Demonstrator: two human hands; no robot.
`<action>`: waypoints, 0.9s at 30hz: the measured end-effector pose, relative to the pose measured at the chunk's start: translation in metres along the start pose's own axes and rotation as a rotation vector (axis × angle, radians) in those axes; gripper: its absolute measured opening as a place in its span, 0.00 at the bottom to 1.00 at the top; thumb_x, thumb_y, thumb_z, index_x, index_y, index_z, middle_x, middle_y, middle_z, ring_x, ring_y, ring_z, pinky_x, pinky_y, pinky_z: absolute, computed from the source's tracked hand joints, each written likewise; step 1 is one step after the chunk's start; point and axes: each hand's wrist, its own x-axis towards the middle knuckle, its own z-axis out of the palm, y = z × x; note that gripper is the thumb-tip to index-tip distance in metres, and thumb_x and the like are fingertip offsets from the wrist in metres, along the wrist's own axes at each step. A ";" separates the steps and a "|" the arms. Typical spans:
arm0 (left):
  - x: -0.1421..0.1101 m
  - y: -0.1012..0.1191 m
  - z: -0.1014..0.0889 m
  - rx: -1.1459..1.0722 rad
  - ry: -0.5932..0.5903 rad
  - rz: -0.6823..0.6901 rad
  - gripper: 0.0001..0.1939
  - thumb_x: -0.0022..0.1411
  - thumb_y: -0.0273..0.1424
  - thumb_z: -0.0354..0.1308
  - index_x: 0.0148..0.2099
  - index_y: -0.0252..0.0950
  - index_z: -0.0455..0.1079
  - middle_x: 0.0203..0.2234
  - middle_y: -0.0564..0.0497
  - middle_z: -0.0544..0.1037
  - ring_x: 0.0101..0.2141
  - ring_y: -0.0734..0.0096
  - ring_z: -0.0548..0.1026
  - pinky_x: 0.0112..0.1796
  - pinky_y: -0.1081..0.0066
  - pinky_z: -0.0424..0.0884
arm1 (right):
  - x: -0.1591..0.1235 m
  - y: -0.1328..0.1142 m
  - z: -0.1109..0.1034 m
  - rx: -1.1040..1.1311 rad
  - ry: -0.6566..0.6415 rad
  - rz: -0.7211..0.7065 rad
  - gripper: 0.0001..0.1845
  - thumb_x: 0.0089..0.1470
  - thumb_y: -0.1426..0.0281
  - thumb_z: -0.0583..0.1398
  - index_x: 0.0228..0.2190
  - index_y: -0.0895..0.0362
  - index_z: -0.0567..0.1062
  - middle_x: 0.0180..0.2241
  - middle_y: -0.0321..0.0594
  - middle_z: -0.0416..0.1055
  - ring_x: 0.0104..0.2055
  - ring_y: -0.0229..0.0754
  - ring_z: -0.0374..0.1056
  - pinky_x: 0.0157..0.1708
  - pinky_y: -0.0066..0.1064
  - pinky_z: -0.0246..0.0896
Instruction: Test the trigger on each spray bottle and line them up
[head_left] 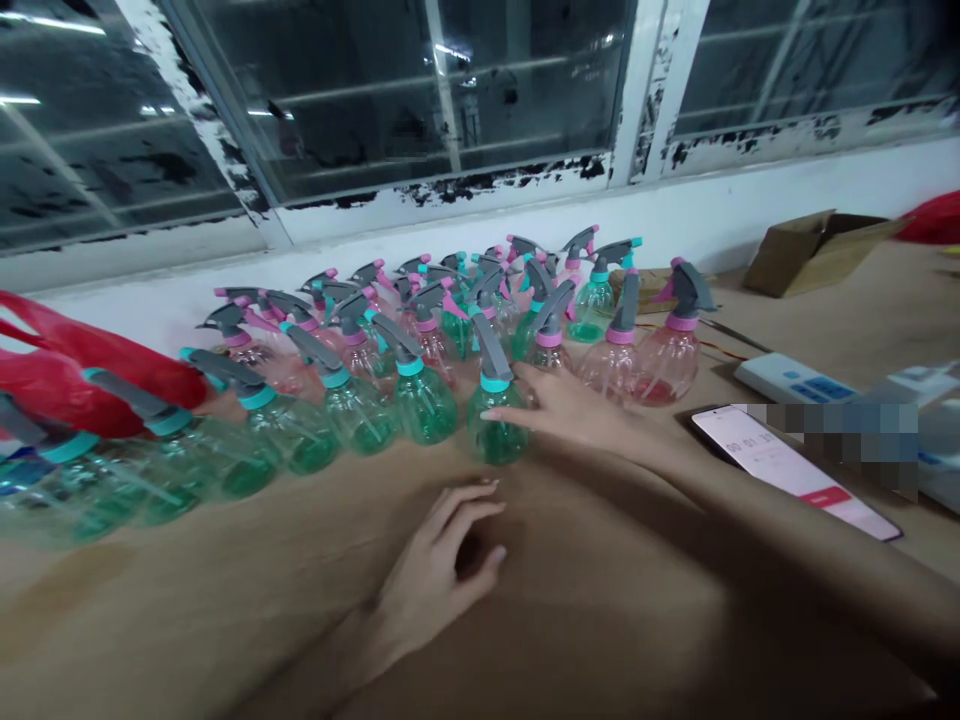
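Observation:
My right hand (562,405) is on a green spray bottle (496,440) with a grey trigger head and turquoise collar. Its thumb lies across the front of the bottle, and the other fingers are partly hidden behind it. The bottle stands upright on the brown table. Nearer to me, my left hand (442,565) hovers over the table with curved fingers apart and nothing in them. Left of the held bottle another green spray bottle (425,405) stands in a front row. To the right is a pink spray bottle (667,360) with a pink collar.
Several more pink and green bottles crowd behind, towards the white wall. A red plastic bag (97,375) lies at the left. At the right are a phone (795,470) showing a timer, a white device (795,378) and an open cardboard box (814,255). Windows stand above the wall.

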 end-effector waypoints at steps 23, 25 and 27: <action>0.044 0.014 0.031 -0.041 0.076 -0.141 0.38 0.52 0.42 0.64 0.59 0.40 0.50 0.49 0.43 0.66 0.50 0.47 0.66 0.44 0.50 0.67 | -0.055 -0.003 -0.030 0.227 0.004 -0.071 0.42 0.41 0.54 0.65 0.56 0.52 0.60 0.51 0.45 0.66 0.52 0.54 0.63 0.45 0.43 0.62; 0.046 0.017 0.036 -0.045 0.075 -0.154 0.37 0.51 0.44 0.64 0.57 0.37 0.53 0.48 0.42 0.66 0.49 0.46 0.66 0.45 0.49 0.66 | -0.053 -0.004 -0.022 0.343 0.054 -0.048 0.39 0.42 0.56 0.65 0.54 0.53 0.62 0.47 0.44 0.69 0.50 0.53 0.64 0.44 0.43 0.63; 0.049 0.021 0.041 -0.035 0.082 -0.157 0.38 0.49 0.46 0.64 0.56 0.34 0.54 0.47 0.40 0.67 0.48 0.44 0.66 0.45 0.48 0.65 | -0.051 -0.005 -0.014 0.451 0.108 -0.051 0.29 0.45 0.57 0.63 0.49 0.51 0.67 0.40 0.42 0.73 0.47 0.52 0.66 0.42 0.42 0.64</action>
